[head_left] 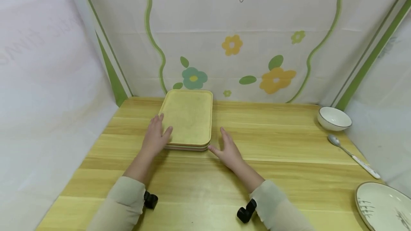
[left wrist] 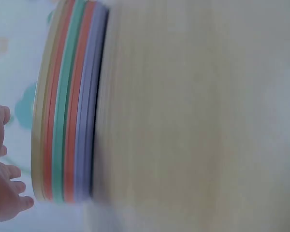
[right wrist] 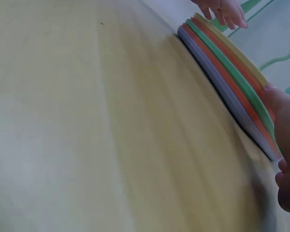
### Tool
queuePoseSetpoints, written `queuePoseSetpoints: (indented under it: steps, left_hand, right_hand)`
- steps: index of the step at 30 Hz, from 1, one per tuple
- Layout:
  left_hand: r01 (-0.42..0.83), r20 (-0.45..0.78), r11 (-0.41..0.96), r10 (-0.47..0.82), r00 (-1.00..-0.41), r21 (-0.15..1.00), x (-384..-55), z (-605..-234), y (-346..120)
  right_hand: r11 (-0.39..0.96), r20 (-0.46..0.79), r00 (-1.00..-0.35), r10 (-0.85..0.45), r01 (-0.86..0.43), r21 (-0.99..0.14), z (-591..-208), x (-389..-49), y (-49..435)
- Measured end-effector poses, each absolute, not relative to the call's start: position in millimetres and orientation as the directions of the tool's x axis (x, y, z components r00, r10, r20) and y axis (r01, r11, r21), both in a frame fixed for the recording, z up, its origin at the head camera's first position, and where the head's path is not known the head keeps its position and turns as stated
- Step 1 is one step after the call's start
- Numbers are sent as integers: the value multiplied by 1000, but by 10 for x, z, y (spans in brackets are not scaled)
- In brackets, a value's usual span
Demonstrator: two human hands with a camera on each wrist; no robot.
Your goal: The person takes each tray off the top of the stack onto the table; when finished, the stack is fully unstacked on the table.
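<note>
A stack of rectangular trays (head_left: 187,117) lies on the wooden table, a yellow one on top. From the side, in the left wrist view, the stacked edges (left wrist: 64,121) show yellow, orange, green and purple layers. My left hand (head_left: 154,137) is at the stack's left side, fingers spread, its thumb over the near left part of the top tray. Beside the near right corner is my right hand (head_left: 230,152), fingers extended and thumb tip right at the tray edges. Neither hand's fingers are curled round a tray.
On the right side of the table (head_left: 282,188) stand a white bowl (head_left: 334,118), a spoon (head_left: 353,157) with a white handle, and a white plate (head_left: 385,202) cut off by the frame. A flower-printed cloth (head_left: 205,20) hangs behind the table's far edge.
</note>
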State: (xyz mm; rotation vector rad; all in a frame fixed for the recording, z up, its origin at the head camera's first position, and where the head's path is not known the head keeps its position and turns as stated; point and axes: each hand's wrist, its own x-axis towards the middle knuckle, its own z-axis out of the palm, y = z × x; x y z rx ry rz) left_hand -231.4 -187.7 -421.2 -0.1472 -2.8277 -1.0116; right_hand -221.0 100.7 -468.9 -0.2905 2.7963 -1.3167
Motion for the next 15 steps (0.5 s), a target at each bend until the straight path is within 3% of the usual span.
queuePoseSetpoints:
  steps: [6, 15]
  left_hand:
    - [25, 44, 609, -17, -999, 792, -2206, -4344, -2205]
    - [-108, -87, 523, -64, -994, 846, -2133, -4438, -2331]
  right_hand:
    - [600, 29, -981, -190, -140, -788, -4786, -2214, 861]
    - [614, 43, -972, -230, -179, -769, -4793, -2217, 767]
